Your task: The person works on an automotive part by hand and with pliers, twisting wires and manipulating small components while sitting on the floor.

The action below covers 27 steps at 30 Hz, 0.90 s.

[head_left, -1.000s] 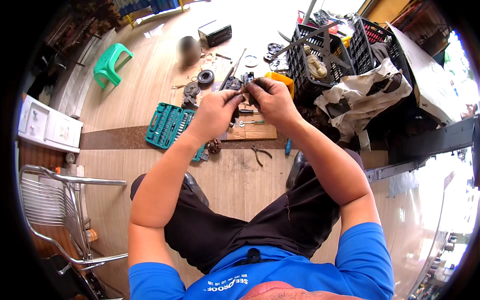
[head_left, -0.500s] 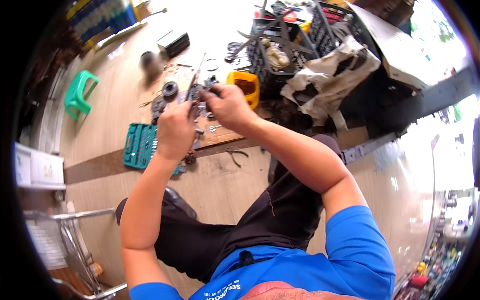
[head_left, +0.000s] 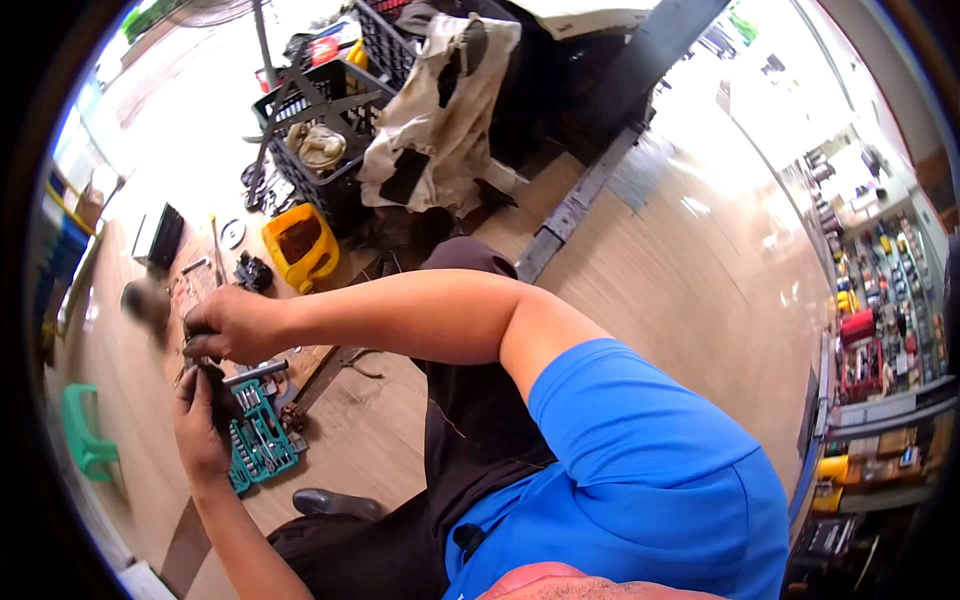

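My right hand (head_left: 238, 325) is closed, its fingertips pinched on a small part I cannot make out. Just below it, my left hand (head_left: 202, 425) is curled round something dark, mostly hidden by the fingers. Both hands nearly touch at the fingertips, over a brown board (head_left: 312, 357) on the floor. Beside the left hand lies a grey metal bar (head_left: 258, 373); I cannot tell whether the hand touches it. Below that is an open teal socket set case (head_left: 262, 440) with several sockets. A black metal part (head_left: 253, 271) sits beyond my right hand.
A cut-open yellow jug (head_left: 320, 262) stands past my right wrist. Black crates (head_left: 350, 185) and a stained cloth (head_left: 440, 120) are at the back. Pliers (head_left: 362, 363) lie near the board. A green stool (head_left: 87, 432) is at far left, and stocked shelves (head_left: 885, 300) at right.
The whole view has swung to the right, so the hands and board now appear farther left. The slim tool upright by my left hand earlier is not visible there now. Both hands stay close together.
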{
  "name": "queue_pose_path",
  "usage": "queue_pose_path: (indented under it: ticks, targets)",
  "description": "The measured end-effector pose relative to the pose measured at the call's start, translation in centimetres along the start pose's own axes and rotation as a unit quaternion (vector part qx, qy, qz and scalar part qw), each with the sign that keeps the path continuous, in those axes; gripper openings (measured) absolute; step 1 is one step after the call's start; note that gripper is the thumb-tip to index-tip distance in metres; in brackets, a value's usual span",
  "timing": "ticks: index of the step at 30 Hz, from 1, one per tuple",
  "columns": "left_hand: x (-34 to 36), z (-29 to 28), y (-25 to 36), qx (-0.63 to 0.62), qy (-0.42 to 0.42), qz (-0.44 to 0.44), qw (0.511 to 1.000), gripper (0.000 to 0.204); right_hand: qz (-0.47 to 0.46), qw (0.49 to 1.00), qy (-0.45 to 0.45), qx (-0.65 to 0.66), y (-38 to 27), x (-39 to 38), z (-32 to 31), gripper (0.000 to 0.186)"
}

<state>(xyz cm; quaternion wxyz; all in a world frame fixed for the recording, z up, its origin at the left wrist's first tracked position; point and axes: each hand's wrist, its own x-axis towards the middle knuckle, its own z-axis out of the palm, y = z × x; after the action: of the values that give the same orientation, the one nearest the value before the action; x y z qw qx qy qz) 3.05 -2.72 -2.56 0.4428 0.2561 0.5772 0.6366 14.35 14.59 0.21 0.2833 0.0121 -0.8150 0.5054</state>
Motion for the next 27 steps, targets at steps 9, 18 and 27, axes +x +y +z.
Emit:
queue_pose_path:
  ticks: [9, 18, 27]
  targets:
    - [0.9, -0.4, -0.9, 0.194, 0.071, 0.11, 0.972, 0.028, 0.062, 0.996, 0.055, -0.025, -0.5, -0.1, 1.5, 0.017]
    - [0.5, 0.8, 0.3, 0.279, 0.082, 0.138, 0.947, 0.031, 0.074, 0.995, 0.07, 0.023, 0.4, 0.6, 1.2, 0.018]
    - [0.6, 0.7, 0.1, 0.46, 0.154, 0.227, 0.844, 0.028, 0.105, 0.988, 0.082, 0.076, 0.1, 0.8, 2.1, 0.018]
